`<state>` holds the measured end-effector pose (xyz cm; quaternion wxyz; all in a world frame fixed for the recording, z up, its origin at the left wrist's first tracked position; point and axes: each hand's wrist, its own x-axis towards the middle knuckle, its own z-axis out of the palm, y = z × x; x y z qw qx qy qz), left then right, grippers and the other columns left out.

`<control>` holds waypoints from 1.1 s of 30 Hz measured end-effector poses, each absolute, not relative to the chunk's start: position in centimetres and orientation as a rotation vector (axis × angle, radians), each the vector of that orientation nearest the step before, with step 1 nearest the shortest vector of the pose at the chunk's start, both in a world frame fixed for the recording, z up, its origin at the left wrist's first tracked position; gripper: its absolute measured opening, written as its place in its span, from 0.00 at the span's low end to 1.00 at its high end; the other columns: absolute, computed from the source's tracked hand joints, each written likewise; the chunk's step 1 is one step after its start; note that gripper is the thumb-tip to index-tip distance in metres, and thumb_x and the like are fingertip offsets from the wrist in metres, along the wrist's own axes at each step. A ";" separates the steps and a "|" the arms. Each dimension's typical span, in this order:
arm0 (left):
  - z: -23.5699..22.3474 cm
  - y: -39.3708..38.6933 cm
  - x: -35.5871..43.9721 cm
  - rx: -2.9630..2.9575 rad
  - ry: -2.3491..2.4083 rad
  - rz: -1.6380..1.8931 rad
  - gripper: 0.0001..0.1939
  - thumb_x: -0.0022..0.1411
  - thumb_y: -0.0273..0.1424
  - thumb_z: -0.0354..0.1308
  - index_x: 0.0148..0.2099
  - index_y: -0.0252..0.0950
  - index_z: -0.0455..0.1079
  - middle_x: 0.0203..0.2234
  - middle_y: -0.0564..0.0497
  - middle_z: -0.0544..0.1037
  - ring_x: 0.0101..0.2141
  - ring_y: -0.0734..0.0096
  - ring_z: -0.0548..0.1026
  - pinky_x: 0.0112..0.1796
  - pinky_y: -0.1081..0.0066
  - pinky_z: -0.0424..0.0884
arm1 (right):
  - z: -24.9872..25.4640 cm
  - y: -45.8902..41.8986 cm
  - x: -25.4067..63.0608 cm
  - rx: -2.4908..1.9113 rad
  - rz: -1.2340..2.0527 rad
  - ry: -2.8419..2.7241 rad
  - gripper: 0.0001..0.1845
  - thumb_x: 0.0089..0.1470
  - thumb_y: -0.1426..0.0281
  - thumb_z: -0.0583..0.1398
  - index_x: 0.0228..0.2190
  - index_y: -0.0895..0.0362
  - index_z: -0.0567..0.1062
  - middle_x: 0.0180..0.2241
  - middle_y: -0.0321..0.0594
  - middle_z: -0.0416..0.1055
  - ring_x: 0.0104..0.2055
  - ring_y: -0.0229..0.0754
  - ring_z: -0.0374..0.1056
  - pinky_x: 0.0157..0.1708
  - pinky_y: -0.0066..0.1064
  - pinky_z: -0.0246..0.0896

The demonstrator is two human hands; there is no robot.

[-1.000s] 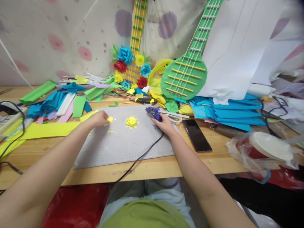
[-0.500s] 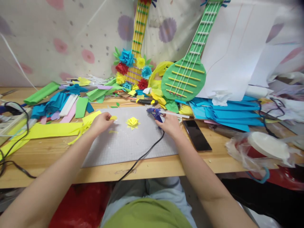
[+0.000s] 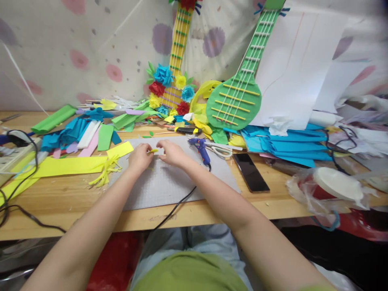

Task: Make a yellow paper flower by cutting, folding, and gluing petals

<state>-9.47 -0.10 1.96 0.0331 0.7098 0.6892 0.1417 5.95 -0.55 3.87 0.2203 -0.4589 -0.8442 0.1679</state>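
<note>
My left hand [image 3: 140, 157] pinches a small yellow paper piece [image 3: 153, 150] just above the grey cutting mat [image 3: 169, 184]. My right hand [image 3: 171, 152] is curled beside it, fingertips nearly touching the left hand's. What lies under its fingers is hidden, and the yellow paper flower no longer shows. The blue glue gun [image 3: 200, 146] lies on the mat to the right of my right hand, with nothing holding it. Its black cord [image 3: 178, 202] runs off the table's front edge.
Scissors [image 3: 222, 151] and a black phone [image 3: 250, 171] lie right of the mat. Yellow paper strips [image 3: 69, 165] lie to the left, with coloured paper scraps behind. A green paper guitar [image 3: 235, 99] and a flower-decorated yellow one [image 3: 174, 87] lean on the wall. A bagged tape roll [image 3: 336, 184] sits far right.
My right hand let go of the glue gun and moved left to meet my left hand over the flower's spot. The left hand lifted the yellow piece slightly.
</note>
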 end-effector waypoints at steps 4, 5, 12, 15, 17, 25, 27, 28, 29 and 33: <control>1.8 0.6 -9.5 2.294 2.102 0.379 0.08 0.53 0.32 0.51 0.36 0.39 0.68 0.37 0.47 0.72 0.42 0.62 0.70 0.36 0.68 0.63 | 2.6 1.7 3.7 -1.264 0.380 -2.418 0.15 0.45 0.76 0.56 0.39 0.58 0.66 0.42 0.43 0.67 0.41 0.41 0.63 0.38 0.29 0.57; 1.7 0.7 -9.5 2.300 2.101 0.358 0.08 0.53 0.32 0.50 0.36 0.39 0.68 0.37 0.47 0.72 0.40 0.62 0.70 0.35 0.68 0.63 | 2.3 2.1 3.4 -1.293 0.359 -2.418 0.14 0.45 0.76 0.55 0.38 0.58 0.66 0.41 0.43 0.67 0.40 0.41 0.64 0.36 0.29 0.57; 1.0 0.4 -9.8 2.202 2.095 0.447 0.08 0.53 0.36 0.51 0.34 0.39 0.67 0.37 0.48 0.72 0.38 0.63 0.71 0.32 0.69 0.63 | 1.2 3.5 3.3 -1.438 0.384 -2.380 0.07 0.47 0.73 0.54 0.31 0.56 0.69 0.33 0.39 0.71 0.33 0.39 0.64 0.31 0.27 0.53; 0.5 0.5 -10.5 2.025 2.001 0.602 0.12 0.50 0.36 0.55 0.38 0.39 0.66 0.38 0.49 0.73 0.37 0.66 0.72 0.34 0.71 0.64 | 0.9 3.7 3.4 -1.446 0.408 -2.347 0.07 0.47 0.72 0.54 0.31 0.56 0.69 0.33 0.38 0.72 0.33 0.39 0.64 0.30 0.27 0.51; 0.2 0.6 -10.8 1.902 1.924 0.671 0.16 0.48 0.34 0.57 0.42 0.38 0.65 0.39 0.50 0.74 0.34 0.70 0.72 0.34 0.72 0.65 | 0.8 3.7 3.4 -1.455 0.415 -2.353 0.08 0.46 0.73 0.54 0.31 0.56 0.69 0.34 0.38 0.72 0.34 0.38 0.64 0.30 0.26 0.51; 0.4 0.6 -10.4 1.872 1.847 0.640 0.17 0.48 0.30 0.55 0.43 0.36 0.64 0.36 0.50 0.74 0.29 0.73 0.71 0.32 0.72 0.64 | 1.6 3.6 3.7 -1.434 0.371 -2.422 0.13 0.43 0.75 0.55 0.35 0.56 0.69 0.37 0.40 0.72 0.36 0.41 0.65 0.32 0.28 0.54; 0.4 0.7 -10.3 1.853 1.840 0.666 0.17 0.48 0.31 0.54 0.43 0.36 0.64 0.37 0.50 0.74 0.28 0.74 0.71 0.32 0.73 0.65 | 1.8 3.7 3.7 -1.427 0.376 -2.429 0.13 0.43 0.75 0.54 0.35 0.56 0.69 0.37 0.39 0.72 0.36 0.40 0.65 0.32 0.28 0.54; 0.4 0.8 -10.3 1.849 1.834 0.682 0.17 0.48 0.31 0.54 0.43 0.36 0.64 0.37 0.50 0.74 0.28 0.74 0.71 0.32 0.73 0.65 | 1.8 3.7 3.6 -1.423 0.378 -2.433 0.13 0.44 0.75 0.54 0.35 0.56 0.69 0.36 0.39 0.72 0.36 0.40 0.65 0.32 0.28 0.54; 0.4 0.9 -10.2 1.852 1.828 0.694 0.17 0.49 0.31 0.54 0.43 0.36 0.64 0.37 0.50 0.74 0.29 0.74 0.71 0.32 0.73 0.65 | 1.7 3.8 3.5 -1.421 0.378 -2.438 0.12 0.44 0.75 0.54 0.34 0.56 0.69 0.36 0.39 0.72 0.36 0.40 0.65 0.32 0.27 0.54; 0.6 1.2 -10.1 1.883 1.847 0.688 0.15 0.48 0.30 0.54 0.41 0.36 0.65 0.37 0.49 0.74 0.30 0.72 0.72 0.32 0.72 0.64 | 1.6 4.1 3.2 -1.396 0.364 -2.446 0.11 0.44 0.74 0.54 0.33 0.56 0.69 0.35 0.39 0.72 0.35 0.39 0.64 0.32 0.27 0.54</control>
